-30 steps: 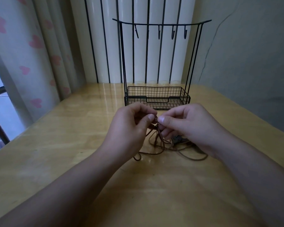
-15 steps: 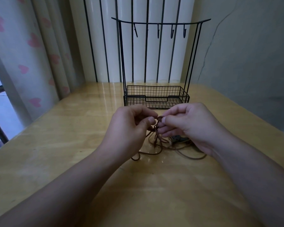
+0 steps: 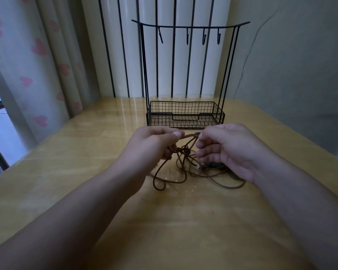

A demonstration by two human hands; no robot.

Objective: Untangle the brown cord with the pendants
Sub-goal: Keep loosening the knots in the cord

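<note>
A thin brown cord (image 3: 185, 151) lies in tangled loops on the wooden table (image 3: 86, 152), with a knot lifted between my hands. My left hand (image 3: 154, 145) pinches a strand of the cord between thumb and forefinger. My right hand (image 3: 228, 151) pinches the same strand from the other side, so a short stretch runs taut between the two. A small white bead (image 3: 198, 166) shows on the cord below my right fingers. A dark pendant (image 3: 213, 164) lies partly hidden under my right hand.
A black wire basket (image 3: 185, 115) stands just behind my hands, under a tall rack with several hooks (image 3: 189, 36). Behind it is a white radiator (image 3: 164, 55). A curtain with pink hearts (image 3: 37, 65) hangs at the left, a grey wall (image 3: 291, 75) at the right.
My hands have drawn a little apart, stretching a short length of cord between them. The knot below them now shows more openly.
</note>
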